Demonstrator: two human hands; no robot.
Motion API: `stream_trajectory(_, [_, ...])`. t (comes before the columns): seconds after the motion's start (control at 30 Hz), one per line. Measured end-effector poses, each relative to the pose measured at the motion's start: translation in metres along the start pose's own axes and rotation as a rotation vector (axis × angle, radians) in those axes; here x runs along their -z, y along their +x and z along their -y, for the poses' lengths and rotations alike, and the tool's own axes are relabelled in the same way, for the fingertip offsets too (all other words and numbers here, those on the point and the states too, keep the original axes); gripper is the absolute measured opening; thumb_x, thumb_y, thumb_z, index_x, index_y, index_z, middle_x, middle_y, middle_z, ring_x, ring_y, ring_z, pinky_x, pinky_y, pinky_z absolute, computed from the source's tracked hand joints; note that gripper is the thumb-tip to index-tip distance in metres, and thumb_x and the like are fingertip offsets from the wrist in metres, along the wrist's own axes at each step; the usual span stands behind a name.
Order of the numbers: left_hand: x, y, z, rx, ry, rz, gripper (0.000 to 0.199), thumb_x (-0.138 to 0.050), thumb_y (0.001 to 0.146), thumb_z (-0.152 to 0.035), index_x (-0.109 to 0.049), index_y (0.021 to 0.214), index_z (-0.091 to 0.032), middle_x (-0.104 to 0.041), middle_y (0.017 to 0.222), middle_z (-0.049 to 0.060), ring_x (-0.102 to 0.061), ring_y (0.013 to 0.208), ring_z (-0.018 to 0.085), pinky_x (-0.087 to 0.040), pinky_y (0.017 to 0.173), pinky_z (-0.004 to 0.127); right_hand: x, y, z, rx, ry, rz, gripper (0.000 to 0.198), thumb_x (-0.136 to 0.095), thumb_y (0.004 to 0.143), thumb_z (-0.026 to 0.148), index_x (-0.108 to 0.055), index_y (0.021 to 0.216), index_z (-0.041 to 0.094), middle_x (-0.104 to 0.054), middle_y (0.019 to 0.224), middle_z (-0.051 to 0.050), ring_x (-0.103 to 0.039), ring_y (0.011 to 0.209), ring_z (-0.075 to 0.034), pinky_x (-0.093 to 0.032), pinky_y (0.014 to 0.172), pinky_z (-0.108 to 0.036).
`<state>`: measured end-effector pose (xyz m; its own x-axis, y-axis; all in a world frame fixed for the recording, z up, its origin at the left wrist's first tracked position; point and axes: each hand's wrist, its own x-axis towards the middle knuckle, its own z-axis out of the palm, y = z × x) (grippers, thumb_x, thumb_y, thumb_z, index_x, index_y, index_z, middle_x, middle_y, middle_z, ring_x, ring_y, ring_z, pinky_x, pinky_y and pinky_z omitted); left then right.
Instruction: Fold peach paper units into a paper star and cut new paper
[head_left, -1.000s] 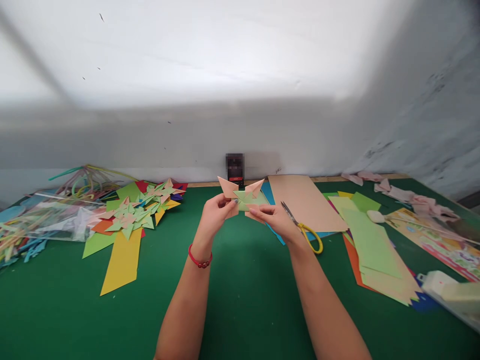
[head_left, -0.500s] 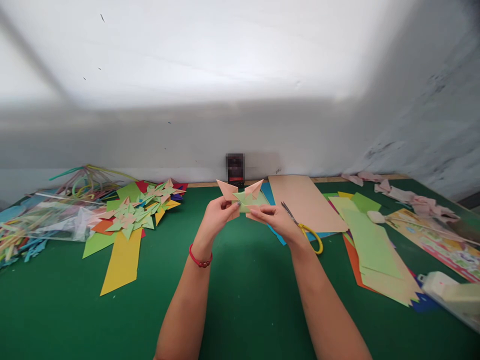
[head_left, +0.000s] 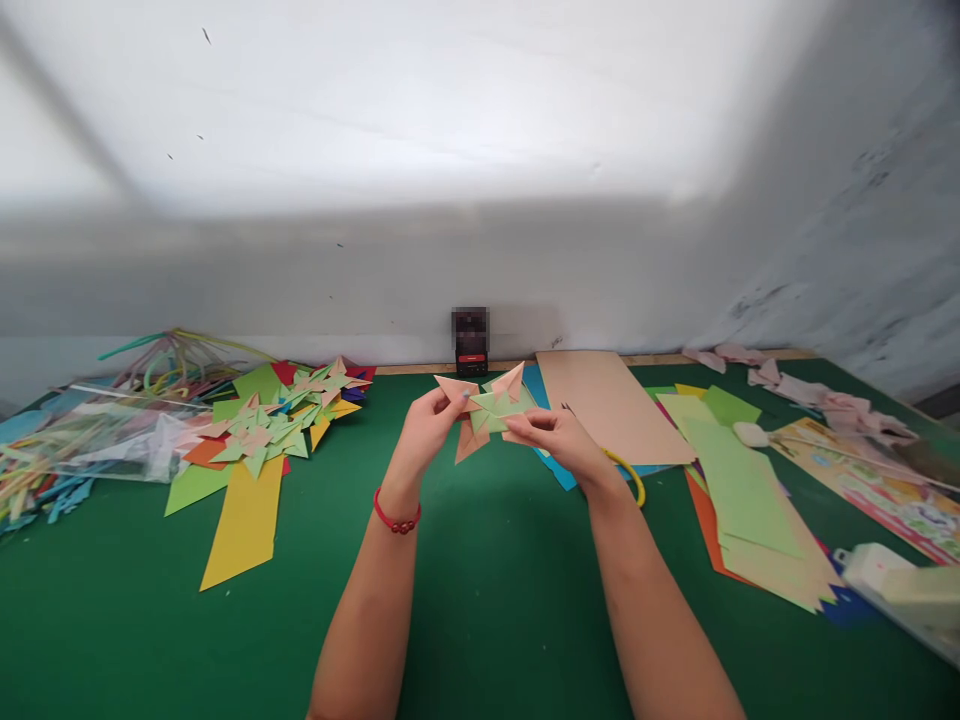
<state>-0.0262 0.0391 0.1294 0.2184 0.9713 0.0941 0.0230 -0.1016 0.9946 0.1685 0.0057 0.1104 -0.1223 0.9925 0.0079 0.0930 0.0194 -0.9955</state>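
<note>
Above the green table, between my hands, is a folded paper star (head_left: 495,408) with a light green middle and pink points. My left hand (head_left: 435,422) is closed on its left side, thumb on top near a pink point. My right hand (head_left: 553,437) pinches the right side between thumb and fingers. One pink point hangs down below the middle; another stands up at the upper right. Part of the right side is hidden behind my right fingers. Scissors with yellow handles (head_left: 634,478) lie just beyond my right wrist, their blades mostly covered by that hand.
Several folded paper stars (head_left: 270,430) lie in a heap at left, on coloured sheets. Beside them are a clear plastic bag (head_left: 142,430) and paper strips. A phone (head_left: 472,345) leans on the wall. Pink sheet (head_left: 607,400) and green strips (head_left: 739,480) lie at right.
The star has turned a little in my hands, so its lower pink point now shows. My left hand has shifted slightly left, and my right hand now covers the scissors' blades.
</note>
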Motion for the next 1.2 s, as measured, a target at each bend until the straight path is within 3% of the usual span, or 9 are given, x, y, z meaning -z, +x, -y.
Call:
stream_trajectory(0.23, [0.0077,0.0020,0.0038,-0.007,-0.027,0.000,0.026,-0.065,0.077,-0.039,-0.066,0.087,-0.014,-0.069,0.085,0.006,-0.065,0.076,0.019,-0.052,0.072,0.032,0.0047,-0.0052,0.0083,-0.044,0.007,0.025,0.032,-0.068,0.070,0.049,-0.070,0.073,0.017,-0.060,0.075,-0.001,-0.053,0.077,-0.016,-0.039,0.070,-0.028])
stream_trajectory(0.4, [0.0051,0.0003,0.0009,0.021,-0.044,0.058,0.026,-0.067,0.075,-0.037,-0.066,0.088,-0.015,-0.070,0.091,0.007,-0.064,0.086,0.021,-0.050,0.076,0.031,0.0061,-0.0061,0.0097,-0.047,0.028,0.037,0.028,-0.068,0.071,0.047,-0.072,0.077,0.019,-0.063,0.079,-0.001,-0.054,0.082,-0.016,-0.040,0.076,-0.028])
stream_trajectory(0.57, [0.0027,-0.0025,-0.0019,0.076,0.062,0.152,0.030,-0.065,0.076,-0.040,-0.069,0.089,-0.014,-0.070,0.093,0.008,-0.062,0.087,0.022,-0.046,0.071,0.029,0.0071,-0.0050,0.0074,-0.038,0.012,0.069,0.031,-0.066,0.072,0.048,-0.072,0.080,0.019,-0.063,0.081,-0.002,-0.054,0.079,-0.016,-0.040,0.073,-0.028])
stream_trajectory(0.9, [0.0016,-0.0013,0.0015,0.061,0.093,0.138,0.029,-0.066,0.074,-0.041,-0.067,0.084,-0.013,-0.069,0.087,0.007,-0.060,0.079,0.020,-0.044,0.066,0.026,0.0030,-0.0060,0.0098,-0.035,-0.034,0.090,0.036,-0.065,0.070,0.053,-0.066,0.069,0.017,-0.058,0.077,-0.001,-0.051,0.075,-0.015,-0.039,0.067,-0.028])
stream_trajectory(1.2, [0.0036,-0.0031,-0.0022,0.102,-0.051,0.254,0.026,-0.068,0.073,-0.038,-0.068,0.079,-0.013,-0.068,0.081,0.006,-0.059,0.074,0.016,-0.042,0.066,0.025,0.0058,-0.0061,0.0060,-0.004,-0.035,0.117,0.037,-0.066,0.069,0.054,-0.065,0.066,0.017,-0.053,0.069,-0.001,-0.046,0.071,-0.014,-0.037,0.064,-0.027])
